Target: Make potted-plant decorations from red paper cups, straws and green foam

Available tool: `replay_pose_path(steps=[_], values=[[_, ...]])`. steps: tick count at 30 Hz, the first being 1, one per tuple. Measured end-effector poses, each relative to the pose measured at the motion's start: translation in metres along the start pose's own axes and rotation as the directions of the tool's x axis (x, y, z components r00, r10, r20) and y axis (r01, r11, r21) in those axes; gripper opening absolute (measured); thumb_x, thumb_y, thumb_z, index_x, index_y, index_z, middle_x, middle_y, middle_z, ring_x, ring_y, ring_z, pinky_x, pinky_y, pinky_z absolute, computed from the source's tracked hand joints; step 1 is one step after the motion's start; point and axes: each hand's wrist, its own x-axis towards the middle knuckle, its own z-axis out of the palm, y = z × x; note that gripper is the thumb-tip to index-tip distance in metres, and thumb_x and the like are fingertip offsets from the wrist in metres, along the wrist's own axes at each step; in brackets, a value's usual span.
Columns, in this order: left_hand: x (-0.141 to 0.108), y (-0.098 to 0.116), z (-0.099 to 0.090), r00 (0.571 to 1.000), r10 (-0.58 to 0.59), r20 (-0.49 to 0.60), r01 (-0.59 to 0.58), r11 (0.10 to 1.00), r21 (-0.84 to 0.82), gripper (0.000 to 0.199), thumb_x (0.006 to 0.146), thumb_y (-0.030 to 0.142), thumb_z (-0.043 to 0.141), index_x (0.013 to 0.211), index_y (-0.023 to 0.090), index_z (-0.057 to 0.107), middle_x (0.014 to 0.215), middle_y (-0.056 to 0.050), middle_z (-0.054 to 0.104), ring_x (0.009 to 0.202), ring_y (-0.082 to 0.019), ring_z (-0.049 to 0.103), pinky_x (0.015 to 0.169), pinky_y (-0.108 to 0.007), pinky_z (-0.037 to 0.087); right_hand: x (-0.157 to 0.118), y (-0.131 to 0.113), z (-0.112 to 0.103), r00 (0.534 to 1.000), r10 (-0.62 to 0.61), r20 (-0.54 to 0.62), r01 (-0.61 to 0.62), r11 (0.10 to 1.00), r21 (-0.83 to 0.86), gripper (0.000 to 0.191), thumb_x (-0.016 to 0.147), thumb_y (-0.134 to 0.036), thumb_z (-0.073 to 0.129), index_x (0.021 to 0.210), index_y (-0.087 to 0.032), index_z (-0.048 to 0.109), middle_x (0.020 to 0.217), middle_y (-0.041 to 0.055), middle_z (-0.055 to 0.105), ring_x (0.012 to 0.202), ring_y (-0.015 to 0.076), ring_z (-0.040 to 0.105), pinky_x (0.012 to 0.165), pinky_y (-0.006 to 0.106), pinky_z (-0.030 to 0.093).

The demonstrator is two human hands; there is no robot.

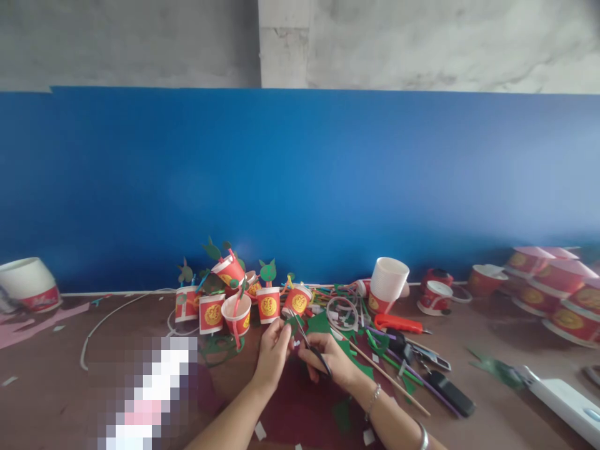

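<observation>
Between the fingertips of my left hand (274,350) is a small piece of green paper (294,323). My right hand (334,361) is closed around the black handles of a pair of scissors (320,359), whose blades point up and left to the paper's edge. A larger cut sheet of green paper (319,323) lies just beyond my right hand. Close behind my left hand stand red-and-white paper cups with yellow emblems, among them an upright cup (269,305) topped by a green paper figure and a tilted cup (299,300).
An orange-red utility knife (399,324), a black key fob (449,392) and a thin wooden stick (382,373) lie to the right. Farther right are a white device (565,400) and stacked red cups (569,284). A white cup (389,279) stands before the blue wall panel (300,181).
</observation>
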Motion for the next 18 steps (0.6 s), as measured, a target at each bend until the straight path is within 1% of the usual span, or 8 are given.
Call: replay_pose_path(steps=[2, 4, 7, 14, 18], values=[[0.0, 0.0006, 0.0002, 1.0, 0.001, 0.028, -0.001, 1.0, -0.002, 0.031, 0.081, 0.043, 0.054, 0.066, 0.019, 0.041, 0.054, 0.007, 0.04, 0.047, -0.006, 0.034, 0.045, -0.017, 0.029, 0.0001, 0.0, -0.0001, 1.0, -0.007, 0.005, 0.007, 1.0, 0.004, 0.036, 0.07, -0.05, 0.065, 0.065, -0.016, 0.052, 0.039, -0.005, 0.052, 0.033, 0.0075, 0.044, 0.037, 0.018, 0.03], [0.0, 0.0014, 0.0006, 1.0, 0.002, 0.031, -0.002, 1.0, -0.001, 0.031, 0.08, 0.043, 0.054, 0.065, 0.019, 0.041, 0.053, 0.007, 0.04, 0.046, -0.006, 0.032, 0.044, -0.017, 0.027, 0.0004, 0.0, -0.0006, 1.0, -0.018, 0.007, 0.018, 1.0, 0.0, 0.037, 0.07, -0.049, 0.065, 0.064, -0.016, 0.051, 0.039, -0.0053, 0.051, 0.033, 0.0072, 0.043, 0.037, 0.018, 0.029], [-0.0003, 0.0029, 0.0015, 1.0, 0.006, 0.012, -0.006, 1.0, 0.005, 0.033, 0.08, 0.044, 0.054, 0.063, 0.019, 0.04, 0.052, 0.007, 0.04, 0.045, -0.006, 0.032, 0.043, -0.017, 0.026, 0.0007, 0.0, -0.0014, 0.999, -0.034, 0.007, 0.035, 0.999, -0.018, 0.038, 0.072, -0.05, 0.063, 0.062, -0.016, 0.051, 0.037, -0.0055, 0.049, 0.032, 0.0064, 0.042, 0.037, 0.017, 0.028], [-0.0007, 0.0038, 0.0028, 0.998, 0.033, -0.062, -0.028, 0.997, 0.077, 0.035, 0.08, 0.048, 0.052, 0.063, 0.019, 0.043, 0.052, 0.007, 0.041, 0.045, -0.007, 0.035, 0.043, -0.018, 0.028, 0.0002, -0.0021, -0.0012, 1.0, -0.031, -0.002, 0.03, 0.998, -0.058, 0.039, 0.075, -0.051, 0.06, 0.061, -0.016, 0.051, 0.037, -0.0055, 0.049, 0.032, 0.0055, 0.039, 0.037, 0.017, 0.027], [0.0001, 0.0017, 0.0024, 0.996, 0.039, -0.077, -0.033, 0.996, 0.078, 0.036, 0.081, 0.049, 0.051, 0.063, 0.019, 0.043, 0.052, 0.007, 0.042, 0.045, -0.008, 0.036, 0.044, -0.019, 0.028, 0.0004, -0.0019, -0.0012, 1.0, -0.023, 0.007, 0.024, 0.999, -0.047, 0.039, 0.074, -0.051, 0.061, 0.061, -0.016, 0.05, 0.037, -0.0057, 0.049, 0.031, 0.0061, 0.04, 0.036, 0.018, 0.027]])
